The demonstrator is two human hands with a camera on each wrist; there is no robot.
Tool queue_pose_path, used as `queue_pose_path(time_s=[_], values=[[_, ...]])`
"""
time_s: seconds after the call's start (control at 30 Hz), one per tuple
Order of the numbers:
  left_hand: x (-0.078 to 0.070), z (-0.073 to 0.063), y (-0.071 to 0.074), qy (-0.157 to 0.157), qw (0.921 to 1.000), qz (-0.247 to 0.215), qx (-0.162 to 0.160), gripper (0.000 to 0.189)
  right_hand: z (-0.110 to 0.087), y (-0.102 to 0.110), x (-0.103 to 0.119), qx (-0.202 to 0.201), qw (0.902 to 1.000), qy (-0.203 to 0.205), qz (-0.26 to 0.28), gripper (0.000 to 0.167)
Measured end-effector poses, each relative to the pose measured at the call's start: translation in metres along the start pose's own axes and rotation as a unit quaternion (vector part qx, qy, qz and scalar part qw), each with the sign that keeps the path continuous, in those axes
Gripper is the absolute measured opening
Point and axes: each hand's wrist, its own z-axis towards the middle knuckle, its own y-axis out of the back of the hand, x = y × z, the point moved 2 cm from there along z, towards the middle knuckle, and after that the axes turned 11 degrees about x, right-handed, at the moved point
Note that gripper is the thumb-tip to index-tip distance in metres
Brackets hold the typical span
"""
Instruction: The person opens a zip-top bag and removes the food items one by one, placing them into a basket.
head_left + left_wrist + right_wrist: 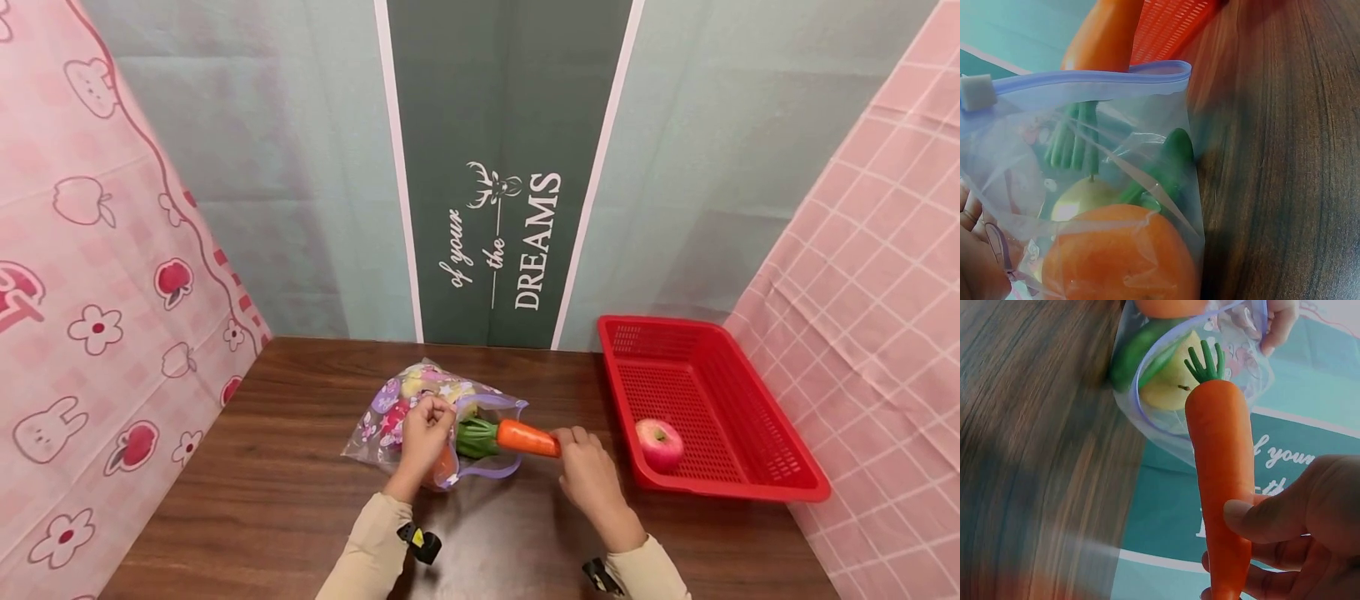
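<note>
My right hand (592,475) grips a carrot (528,437) near its narrow tip, the thumb (1238,515) lying along its side. The carrot's green leafy top (477,437) points into the mouth of a clear zip bag (386,400) printed with colourful pictures. At the mouth's edge, my left hand (427,429) pinches the bag, with fingers (1282,325) curled over the rim. Through the plastic I see a large orange piece (1119,256), a pale yellow fruit with a stem (1163,384) and a long green vegetable (1175,156). A white slider (977,92) sits on the purple zip strip (1091,78).
To the right stands a red plastic basket (750,400) with perforated walls, and a pink-red apple (660,444) lies inside by its left wall. The brown wooden table (247,467) meets a green and grey cloth backdrop (495,108). Pink patterned cloths (892,292) hang at both sides.
</note>
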Motion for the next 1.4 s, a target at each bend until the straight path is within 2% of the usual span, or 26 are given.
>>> queue_pose_path(time_s=[0.27,0.67,1.13,1.4], values=[[0.001,0.001,0.0,-0.001,1.0,0.007,0.003,0.005,-0.009,0.017,-0.014,0.012,0.9994,-0.025,0.022,0.048],[0.002,0.0,0.001,0.007,1.0,0.002,0.001,0.004,-0.013,0.041,-0.029,0.02,0.9997,-0.003,0.014,0.041],[0.0,0.0,0.0,0.001,0.9997,0.025,-0.005,0.006,-0.011,0.062,-0.049,0.027,0.9994,0.018,0.013,0.037],[0.002,-0.001,0.0,-0.001,0.9996,0.029,-0.004,0.007,-0.008,0.079,-0.069,0.057,0.998,0.004,0.026,0.037]])
